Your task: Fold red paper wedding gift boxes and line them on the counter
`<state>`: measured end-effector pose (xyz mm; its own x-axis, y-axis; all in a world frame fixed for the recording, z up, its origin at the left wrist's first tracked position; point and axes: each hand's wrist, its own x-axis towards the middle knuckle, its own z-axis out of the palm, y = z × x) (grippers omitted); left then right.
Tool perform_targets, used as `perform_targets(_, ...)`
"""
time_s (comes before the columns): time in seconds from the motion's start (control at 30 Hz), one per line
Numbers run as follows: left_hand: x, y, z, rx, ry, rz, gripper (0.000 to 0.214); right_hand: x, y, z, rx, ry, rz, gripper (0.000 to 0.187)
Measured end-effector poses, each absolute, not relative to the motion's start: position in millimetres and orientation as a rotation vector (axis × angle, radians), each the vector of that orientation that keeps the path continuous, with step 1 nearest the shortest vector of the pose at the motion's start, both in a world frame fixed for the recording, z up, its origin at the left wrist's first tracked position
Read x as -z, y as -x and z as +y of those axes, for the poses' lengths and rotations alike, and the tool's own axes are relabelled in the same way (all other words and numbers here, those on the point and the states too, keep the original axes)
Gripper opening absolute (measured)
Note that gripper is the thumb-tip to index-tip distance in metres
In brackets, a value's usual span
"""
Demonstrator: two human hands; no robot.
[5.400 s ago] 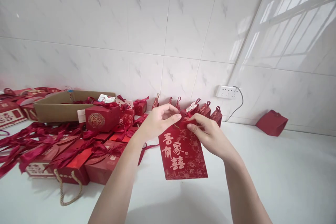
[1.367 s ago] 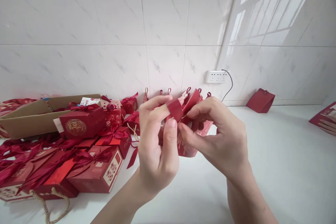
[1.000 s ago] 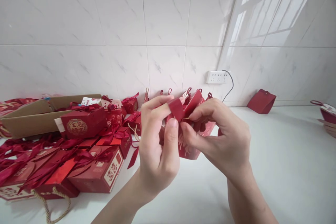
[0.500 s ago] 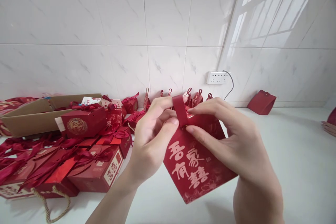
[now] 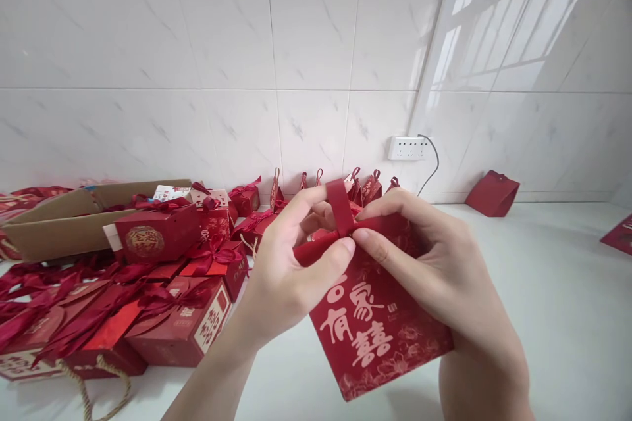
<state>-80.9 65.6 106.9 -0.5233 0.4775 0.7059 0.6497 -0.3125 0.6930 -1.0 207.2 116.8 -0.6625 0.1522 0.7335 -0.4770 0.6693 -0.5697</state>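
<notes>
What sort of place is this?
Likely a tiled indoor workspace, home or small workshop, I can't tell which: marbled wall tiles, a white counter, and red gift boxes crowded near a cardboard carton.

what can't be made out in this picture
Head view, the upper-left character on the held red box: partly covered by the left hand's thumb.
Head view, that box's far side: hidden behind its front panel and the right hand.
Head view, red item at right: cut off by the picture's edge.
Head view, cardboard box's bottom: hidden by its front wall.
</notes>
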Motion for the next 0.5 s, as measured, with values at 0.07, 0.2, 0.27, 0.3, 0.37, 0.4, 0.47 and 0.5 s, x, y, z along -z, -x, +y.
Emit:
perform_targets(0.07,-106.9,81.1,65.5,1.954,1.451,-1.768,0.037,-117.4,0.5,206.4,-1.08,-0.256,-2.084,0.002)
perform_targets(0.2,-106.6,81.2,65.1,1.929,1.437,-1.779,0.038,-118.0,0.2,205.2,-1.255,-0.264,-2.064,0.005)
perform_targets(0.27,-105.9,81.3,64.7,1.913,1.406,-1.804,0.038,-118.1,0.3,204.9,-1.311,-0.252,-2.053,0.005)
perform_targets(0.3,-105.7,81.2,64.4,1.913,1.389,-1.815,0.038,-118.1,0.4,204.8,-1.332,-0.248,-2.048,0.004)
perform_targets(0.37,-106.0,80.6,63.8,1.933,1.362,-1.825,0.037,-118.4,0.3,204.6,-1.357,-0.245,-2.045,0.004)
perform_targets(0.4,-106.6,80.2,63.5,1.945,1.354,-1.822,0.037,-118.6,0.2,204.4,-1.362,-0.247,-2.045,0.003)
perform_targets(0.47,-108.7,79.7,63.4,1.968,1.345,-1.806,0.037,-118.9,0.2,203.4,-1.364,-0.251,-2.038,0.003)
perform_targets(0.5,-109.8,79.8,63.7,1.977,1.34,-1.802,0.036,-118.9,0.4,202.8,-1.362,-0.251,-2.036,0.003)
